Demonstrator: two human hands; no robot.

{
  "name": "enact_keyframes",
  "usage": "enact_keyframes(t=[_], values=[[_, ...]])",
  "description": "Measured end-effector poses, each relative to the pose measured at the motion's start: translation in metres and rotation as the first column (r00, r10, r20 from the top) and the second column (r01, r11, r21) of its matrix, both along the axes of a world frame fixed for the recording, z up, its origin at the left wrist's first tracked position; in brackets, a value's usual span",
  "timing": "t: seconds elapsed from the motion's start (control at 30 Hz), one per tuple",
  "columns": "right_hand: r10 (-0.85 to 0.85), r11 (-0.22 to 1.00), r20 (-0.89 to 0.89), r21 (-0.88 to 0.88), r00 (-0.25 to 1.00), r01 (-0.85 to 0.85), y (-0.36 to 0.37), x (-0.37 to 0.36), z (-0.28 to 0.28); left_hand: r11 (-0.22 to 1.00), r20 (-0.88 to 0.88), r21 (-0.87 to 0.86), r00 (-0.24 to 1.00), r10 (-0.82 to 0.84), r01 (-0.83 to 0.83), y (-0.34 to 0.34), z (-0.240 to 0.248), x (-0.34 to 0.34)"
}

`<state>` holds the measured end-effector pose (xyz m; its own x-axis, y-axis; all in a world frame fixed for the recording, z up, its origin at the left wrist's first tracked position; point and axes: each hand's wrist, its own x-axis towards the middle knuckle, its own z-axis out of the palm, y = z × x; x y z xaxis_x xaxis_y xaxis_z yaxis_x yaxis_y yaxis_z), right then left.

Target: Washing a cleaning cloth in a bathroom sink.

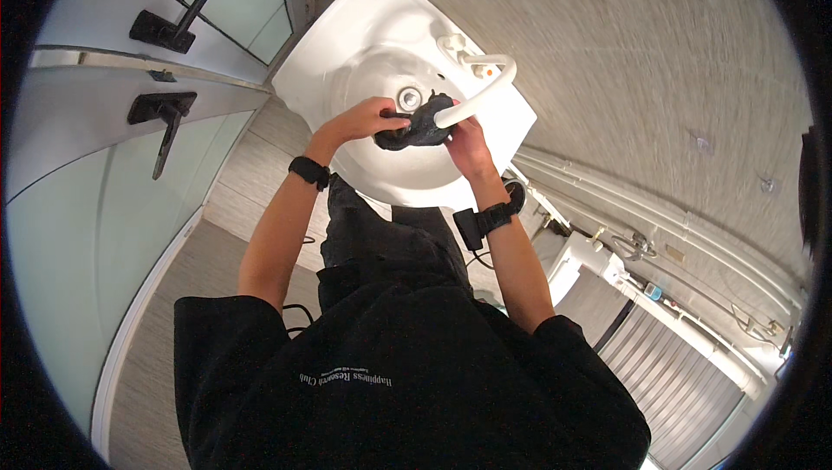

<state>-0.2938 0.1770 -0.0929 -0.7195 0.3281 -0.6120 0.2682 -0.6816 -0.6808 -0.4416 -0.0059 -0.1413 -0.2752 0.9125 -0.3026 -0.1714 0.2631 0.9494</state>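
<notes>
"Where's the black bundle [420, 133]?"

"Over the washbasin [314, 67], just on the near side of the drain [409, 99], right between the two hands. It looks like bunched cloth, its long axis running roughly left to right, the right end tipped a little away from the person."

"And the fingers?"

"The left hand [357, 120] has its thumb and fingers closed on the left end. The right hand [469, 147] holds the other end, though its fingertips are partly hidden. Neither is nearer; both touch it."

"What's tight?"

"The right side. The white faucet [501, 87] arches in, and its tip ends right over the bundle, close by the right hand. I can't tell if water runs. Bare bowl lies nearer the body and leftward, up to the curved rim."
</notes>
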Motion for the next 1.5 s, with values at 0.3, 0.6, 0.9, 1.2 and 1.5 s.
enact_keyframes(t=[0.3,0.6,0.9,1.2,1.5], values=[[0.030,0.981,0.128,0.189,0.991,-0.054,0.013,0.021,-0.018,0.853,0.300,0.081,0.829,0.472,-0.515,0.002,0.022,-0.007],[0.281,0.960,0.222,-0.065,0.934,-0.274,-0.015,0.001,-0.020,0.975,0.597,0.006,0.784,0.173,-0.220,0.018,0.027,0.015],[0.085,0.994,0.156,0.060,0.984,-0.095,-0.019,-0.005,-0.013,0.951,0.428,-0.026,0.856,0.290,-0.309,0.018,0.028,0.018],[-0.052,0.998,0.035,0.047,0.998,0.051,-0.011,-0.005,0.012,0.867,-0.026,-0.235,0.894,0.446,-0.439,0.003,-0.027,0.028],[-0.013,0.997,0.018,-0.081,1.000,0.015,-0.024,0.010,-0.012,0.873,0.818,-0.175,0.426,0.386,-0.455,0.042,-0.008,0.035]])
